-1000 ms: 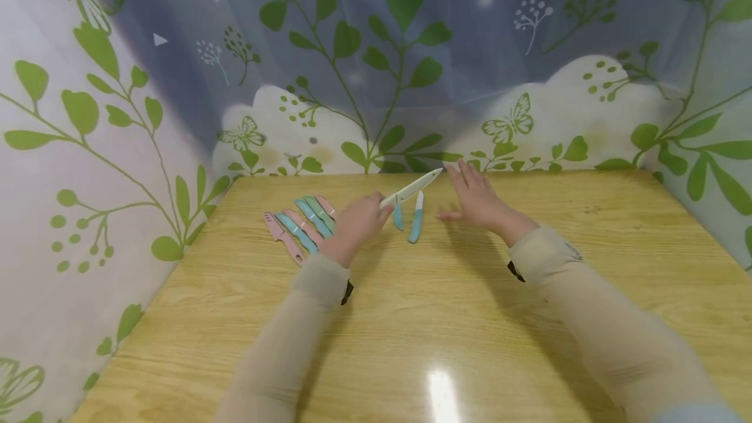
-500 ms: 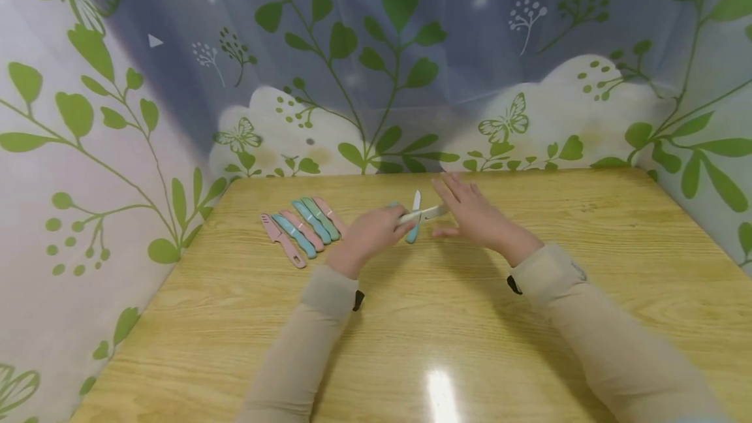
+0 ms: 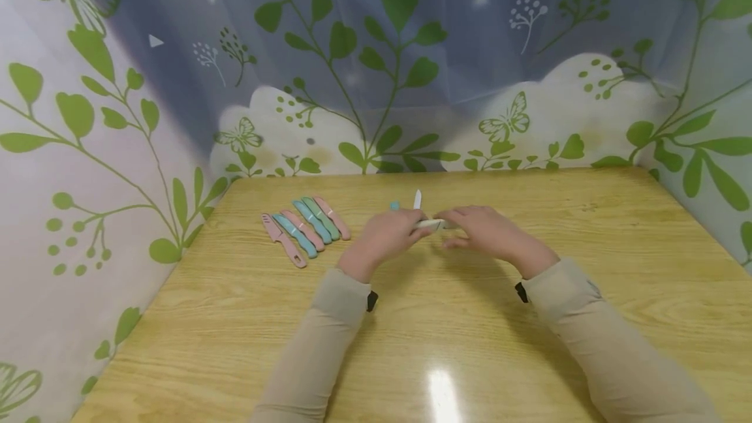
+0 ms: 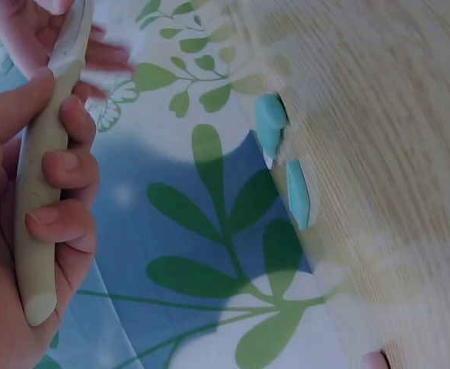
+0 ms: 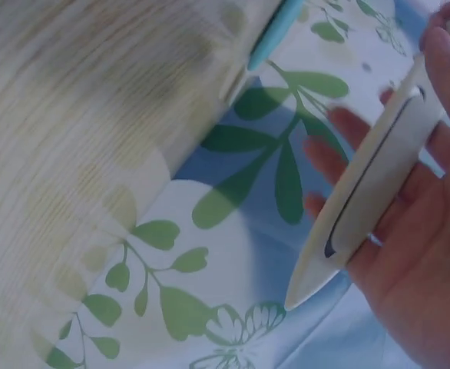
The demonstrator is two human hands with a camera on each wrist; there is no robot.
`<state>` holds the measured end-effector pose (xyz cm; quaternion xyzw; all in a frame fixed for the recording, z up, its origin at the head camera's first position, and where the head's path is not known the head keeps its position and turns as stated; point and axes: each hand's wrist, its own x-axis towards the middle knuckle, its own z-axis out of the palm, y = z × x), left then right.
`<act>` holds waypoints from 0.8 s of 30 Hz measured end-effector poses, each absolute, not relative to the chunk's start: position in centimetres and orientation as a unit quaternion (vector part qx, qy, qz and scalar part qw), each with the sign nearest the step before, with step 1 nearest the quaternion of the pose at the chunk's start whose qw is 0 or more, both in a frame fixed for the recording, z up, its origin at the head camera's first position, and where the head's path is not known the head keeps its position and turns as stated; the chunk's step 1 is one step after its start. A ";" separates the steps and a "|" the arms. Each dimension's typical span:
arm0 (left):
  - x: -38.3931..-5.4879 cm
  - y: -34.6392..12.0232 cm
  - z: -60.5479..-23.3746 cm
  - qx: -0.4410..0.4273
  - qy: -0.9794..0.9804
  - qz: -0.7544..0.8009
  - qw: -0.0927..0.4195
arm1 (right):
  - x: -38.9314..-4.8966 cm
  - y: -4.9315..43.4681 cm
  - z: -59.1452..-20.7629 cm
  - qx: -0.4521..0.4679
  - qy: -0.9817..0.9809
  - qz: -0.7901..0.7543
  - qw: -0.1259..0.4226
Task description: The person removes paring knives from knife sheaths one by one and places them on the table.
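My left hand grips the cream handle of a small knife, with the fingers curled round it and the thumb along its side. A cream sheath with a long dark-edged slot covers its blade. My right hand is at this sheathed end, the thumb on the near face and the fingers behind it. The knife lies level between both hands, above the table. Just beyond my left hand lie a bare blue-handled knife and a blue sheath, both partly hidden by that hand in the head view.
Several pink, blue and green sheathed knives lie in a slanted row on the wooden table, left of my hands. A leaf-patterned cloth hangs behind the table and along its sides.
My left hand has lowered the cream knife, moved it rightward and turned it more level. The right hand has come down, and its outstretched fingers have bent over the sheathed end.
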<state>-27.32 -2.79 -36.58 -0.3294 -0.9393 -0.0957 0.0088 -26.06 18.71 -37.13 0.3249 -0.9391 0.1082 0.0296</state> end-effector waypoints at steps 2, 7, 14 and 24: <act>-27.1 -2.6 -36.5 -0.339 -0.936 -0.093 0.012 | -25.8 18.9 -36.8 0.321 -0.939 0.119 0.020; -26.5 -2.0 -36.5 -0.364 -0.926 -0.097 -0.001 | -25.2 19.6 -36.2 0.311 -0.940 0.137 -0.014; -26.3 -1.6 -36.6 -0.365 -0.923 -0.121 -0.013 | -24.8 20.3 -36.2 0.324 -0.934 0.149 -0.005; -26.3 -1.5 -36.6 -0.377 -0.917 -0.125 -0.033 | -25.0 20.6 -36.2 0.338 -0.930 0.148 -0.011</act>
